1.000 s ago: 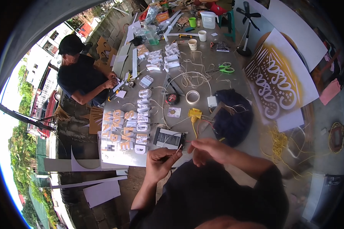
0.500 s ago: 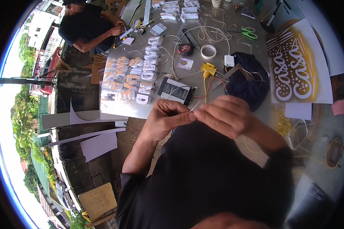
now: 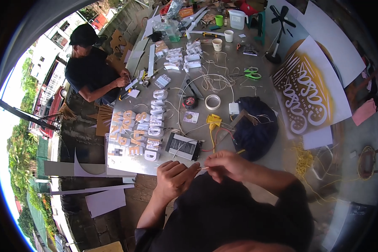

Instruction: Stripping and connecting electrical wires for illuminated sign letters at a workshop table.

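Wire (image 3: 203, 168) | thin, pale, short stretch showing | left fingers (image 3: 190, 169), right fingers (image 3: 213, 162) both pinched on it

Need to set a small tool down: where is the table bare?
Two small patches of table: along its right edge, between green-handled scissors and dark blue cloth; and between those scissors and the dark plastic packet. Crowded: left, raised letters; centre, looped cable; front, the power supply just beyond the left hand.
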Demonstrator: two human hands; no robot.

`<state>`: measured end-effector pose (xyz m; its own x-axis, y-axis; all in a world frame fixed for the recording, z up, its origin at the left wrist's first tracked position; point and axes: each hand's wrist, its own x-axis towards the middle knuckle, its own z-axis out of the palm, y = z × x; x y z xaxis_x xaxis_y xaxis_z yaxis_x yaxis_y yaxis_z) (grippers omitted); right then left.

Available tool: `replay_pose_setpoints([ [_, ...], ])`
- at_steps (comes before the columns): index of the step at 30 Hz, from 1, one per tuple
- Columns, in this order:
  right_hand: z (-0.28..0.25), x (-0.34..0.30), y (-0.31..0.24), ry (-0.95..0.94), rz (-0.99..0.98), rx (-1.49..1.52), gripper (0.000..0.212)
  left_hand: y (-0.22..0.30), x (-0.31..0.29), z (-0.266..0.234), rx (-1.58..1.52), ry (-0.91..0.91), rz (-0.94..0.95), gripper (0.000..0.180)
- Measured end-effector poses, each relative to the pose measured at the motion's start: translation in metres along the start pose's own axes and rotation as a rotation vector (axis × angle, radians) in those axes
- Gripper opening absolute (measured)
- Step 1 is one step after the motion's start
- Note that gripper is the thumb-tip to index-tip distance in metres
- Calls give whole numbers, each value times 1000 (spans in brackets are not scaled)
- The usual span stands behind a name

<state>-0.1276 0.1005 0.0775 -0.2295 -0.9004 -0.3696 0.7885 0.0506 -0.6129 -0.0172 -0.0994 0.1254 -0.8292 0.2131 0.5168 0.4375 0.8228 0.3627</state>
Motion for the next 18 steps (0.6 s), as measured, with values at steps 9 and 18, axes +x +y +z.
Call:
replay_pose_setpoints([
  [9,5,-16,-2,326,-1483,-1712,41,-13,-10,12,-949,-39,-829,9],
  [18,0,-12,-2,164,-1599,-1828,27,-18,-5,9,-1135,-327,-934,11],
])
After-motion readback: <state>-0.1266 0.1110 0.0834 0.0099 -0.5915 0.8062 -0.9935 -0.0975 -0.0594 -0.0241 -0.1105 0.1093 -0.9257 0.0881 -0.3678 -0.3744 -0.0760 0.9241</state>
